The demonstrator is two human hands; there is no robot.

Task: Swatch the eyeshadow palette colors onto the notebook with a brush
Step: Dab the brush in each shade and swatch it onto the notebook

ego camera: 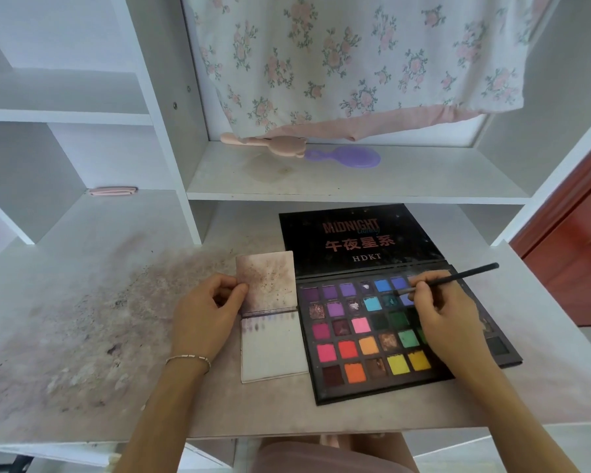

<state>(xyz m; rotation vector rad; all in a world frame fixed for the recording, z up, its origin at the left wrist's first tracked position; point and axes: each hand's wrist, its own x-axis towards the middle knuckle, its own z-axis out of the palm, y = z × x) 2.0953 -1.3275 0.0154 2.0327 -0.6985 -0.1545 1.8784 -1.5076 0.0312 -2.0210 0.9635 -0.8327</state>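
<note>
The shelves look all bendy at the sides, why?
In the head view, the wide-angle lens bows the white shelf boards near the edges; daylight is soft and even, with no glare on the black eyeshadow palette; the thin black brush looks slightly blurred.

Your notebook [270, 315] lay at the frame's centre on the desk [82, 336], touching the palette [389, 322] on its right. On the shelf [355, 179] above lay two hand mirrors [342, 157].
</note>
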